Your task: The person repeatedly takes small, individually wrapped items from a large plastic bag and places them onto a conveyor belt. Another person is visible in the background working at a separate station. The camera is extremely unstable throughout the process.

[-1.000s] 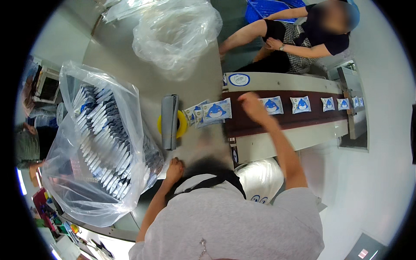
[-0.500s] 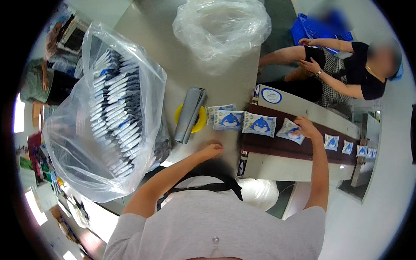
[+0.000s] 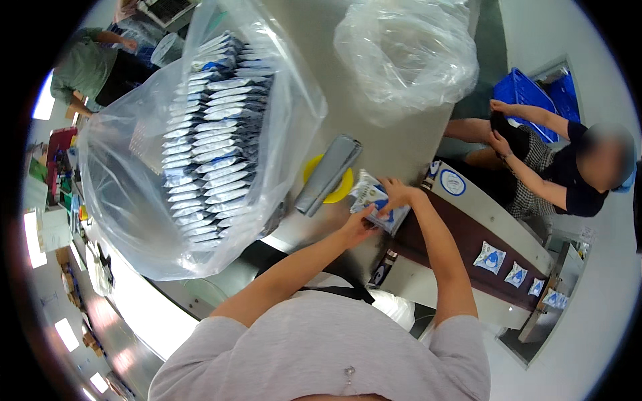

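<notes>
Several small white-and-blue packets (image 3: pixel 366 191) are gathered close together at the table end of the conveyor. My left hand (image 3: pixel 360 226) grips them along their near side. From the right, my right hand (image 3: pixel 399 194) curls its fingers over the same packets. Parts of the packets are hidden under my fingers, so how they overlap is hard to see. Just left of them, a rolled grey sheet (image 3: pixel 329 175) lies across a yellow tape roll (image 3: pixel 343 190). A large clear plastic bag (image 3: pixel 127 220) at the left holds stacked rows of similar packets (image 3: pixel 217 137).
More packets (image 3: pixel 490 257) lie spaced along the brown conveyor belt (image 3: pixel 441 234) at the right. A bundle of clear plastic bags (image 3: pixel 408 53) rests on the far part of the metal table (image 3: pixel 301 73). A person (image 3: pixel 548 167) sits beyond the conveyor, near a blue crate (image 3: pixel 525 97).
My right hand has come left off the belt, and my left hand has moved right to meet it. The packets are now gathered between both hands. My view has shifted.
</notes>
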